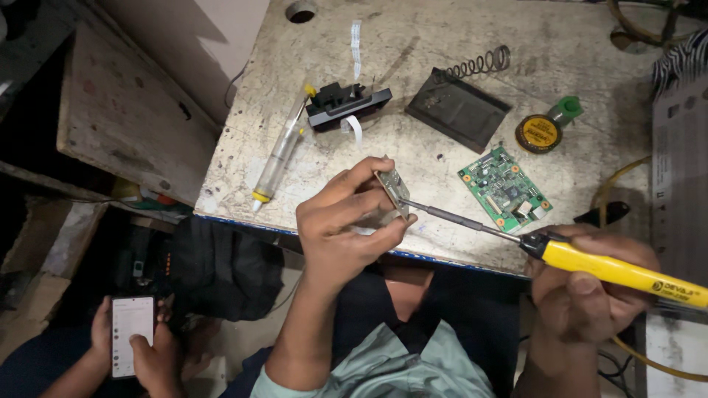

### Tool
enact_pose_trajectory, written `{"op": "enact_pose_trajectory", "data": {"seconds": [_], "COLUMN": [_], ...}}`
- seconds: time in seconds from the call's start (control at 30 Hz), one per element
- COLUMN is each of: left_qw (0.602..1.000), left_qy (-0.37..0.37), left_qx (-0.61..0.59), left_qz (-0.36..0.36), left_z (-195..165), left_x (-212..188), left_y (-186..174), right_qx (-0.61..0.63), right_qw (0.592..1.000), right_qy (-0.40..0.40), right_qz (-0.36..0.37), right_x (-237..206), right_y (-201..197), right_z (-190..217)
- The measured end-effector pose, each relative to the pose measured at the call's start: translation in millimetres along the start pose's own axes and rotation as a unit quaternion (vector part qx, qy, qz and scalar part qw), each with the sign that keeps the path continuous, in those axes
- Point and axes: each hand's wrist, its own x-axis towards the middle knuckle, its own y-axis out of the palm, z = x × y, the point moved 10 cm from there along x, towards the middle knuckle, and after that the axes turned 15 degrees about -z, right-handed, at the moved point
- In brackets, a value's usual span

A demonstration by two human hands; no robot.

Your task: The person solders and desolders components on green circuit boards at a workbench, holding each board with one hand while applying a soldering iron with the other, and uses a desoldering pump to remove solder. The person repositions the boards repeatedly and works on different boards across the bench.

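Note:
My left hand (343, 225) grips a small metal-edged circuit part (393, 191) just over the near edge of the worn table (442, 44). My right hand (590, 284) is wrapped around the yellow handle of a soldering iron (616, 269). Its dark metal tip reaches left and touches the small part. A green circuit board (505, 189) lies flat on the table just behind the iron's shaft.
On the table lie a syringe-like tube (279, 156), a black plastic part with white ribbon cable (346, 105), a dark flat stand with a coil spring (457, 107), and a round tin (538, 133). At the lower left, another person's hands hold a phone (132, 335).

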Motion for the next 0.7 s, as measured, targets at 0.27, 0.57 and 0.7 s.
{"op": "enact_pose_trajectory", "data": {"seconds": [0.27,0.57,0.7], "left_qw": [1.000,1.000,0.999], "left_qy": [0.023,0.017,0.032], "left_qx": [0.008,0.008,0.018], "left_qz": [0.000,-0.002,-0.001], "left_z": [-5.6,-4.0,-5.7], "left_x": [0.1,-0.9,-0.7], "left_y": [-0.2,0.1,-0.5], "right_qx": [-0.009,-0.017,-0.021], "right_qw": [1.000,1.000,1.000], "right_qy": [-0.004,-0.001,-0.001], "right_qz": [-0.021,0.007,0.016], "right_x": [3.9,7.8,5.3], "right_y": [0.9,15.5,15.0], "right_z": [2.6,7.9,7.5]}}
